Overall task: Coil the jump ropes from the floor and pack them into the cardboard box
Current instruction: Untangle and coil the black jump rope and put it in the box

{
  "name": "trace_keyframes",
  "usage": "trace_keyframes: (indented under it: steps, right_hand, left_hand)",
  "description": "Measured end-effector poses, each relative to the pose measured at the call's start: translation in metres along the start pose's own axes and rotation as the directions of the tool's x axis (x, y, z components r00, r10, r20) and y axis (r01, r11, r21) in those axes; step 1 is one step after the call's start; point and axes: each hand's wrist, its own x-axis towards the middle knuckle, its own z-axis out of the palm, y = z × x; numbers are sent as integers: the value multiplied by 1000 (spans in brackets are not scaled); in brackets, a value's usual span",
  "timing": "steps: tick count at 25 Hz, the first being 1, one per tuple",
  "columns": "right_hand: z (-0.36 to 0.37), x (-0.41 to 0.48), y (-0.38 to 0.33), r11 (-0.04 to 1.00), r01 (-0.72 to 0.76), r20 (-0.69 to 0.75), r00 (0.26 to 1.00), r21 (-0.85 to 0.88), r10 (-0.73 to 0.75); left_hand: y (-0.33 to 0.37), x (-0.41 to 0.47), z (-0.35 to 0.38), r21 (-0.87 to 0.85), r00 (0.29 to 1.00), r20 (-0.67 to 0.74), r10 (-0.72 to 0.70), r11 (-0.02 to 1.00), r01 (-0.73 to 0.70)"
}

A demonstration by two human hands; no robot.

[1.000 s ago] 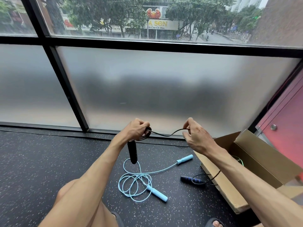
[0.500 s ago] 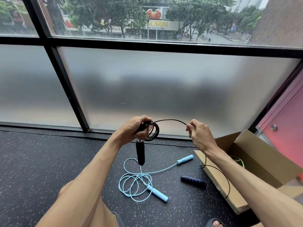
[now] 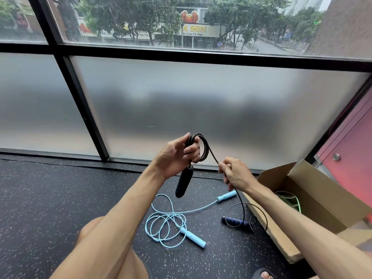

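One green rope [image 3: 288, 201] sits in the box [image 3: 316, 188]! Now the left hand [image 3: 176, 155] grips coils of the black rope [image 3: 183, 183], the right hand [image 3: 235, 176] pinches its slack; blue rope [image 3: 193, 237] waits loose on the floor [image 3: 60, 198].

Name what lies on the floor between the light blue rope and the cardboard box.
Head view: a dark blue-striped handle and a slack loop of black cord lie there, just short of the cardboard box.

Box open on top, ropes lying beside it

The cardboard box [image 3: 314, 200] stands open at the right. The light blue rope [image 3: 167, 220] and a dark handle [image 3: 235, 221] lie on the floor [image 3: 50, 198] to its left. The floor further left is bare. The glass wall [image 3: 181, 107] shuts the back
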Motion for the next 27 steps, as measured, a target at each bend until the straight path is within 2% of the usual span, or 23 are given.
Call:
trace_keyframes:
  steps: [4, 7, 9, 11, 13, 16, 18, 21, 25, 27]
  right_hand:
    - [18, -11, -11, 996, -10, 111, 994, 89, 1]
    - [30, -18, -17, 987, -67, 199, 979, 145, 37]
    - [33, -20, -16, 988, -90, 248, 967, 125, 57]
    - [33, -21, -13, 993, -81, 252, 966, 82, 58]
    - [34, -22, -12, 999, -39, 218, 975, 12, 36]
    - [30, -22, -16, 980, 137, 145, 983, -147, -116]
    - [26, -22, -22, 943, 268, 123, 961, -197, -248]
    - [17, -25, -32, 885, 404, 81, 915, -231, -396]
    - [5, -23, -41, 811, 493, -47, 845, -315, -533]
    - [-1, -18, -42, 808, 486, -126, 826, -332, -549]
  left_hand:
    - [-4, 8, 1, -6, 952, -224, 209, 977, -215]
    - [-7, 13, -7, 138, 827, -419, 375, 926, -351]
    - [-7, 15, -11, 280, 722, -495, 484, 875, -396]
    - [-6, 15, -14, 447, 621, -512, 594, 801, -397]
    - [-5, 16, -19, 567, 549, -497, 672, 731, -380]
    - [-7, 15, -26, 761, 510, -406, 759, 590, -272]
    - [-9, 13, -28, 874, 535, -321, 781, 462, -150]
    - [-8, 10, -31, 916, 658, -273, 701, 398, -44]
    - [-17, 9, -32, 903, 899, -239, 366, 424, 68]
    - [-26, 10, -31, 889, 953, -210, 219, 448, 93]
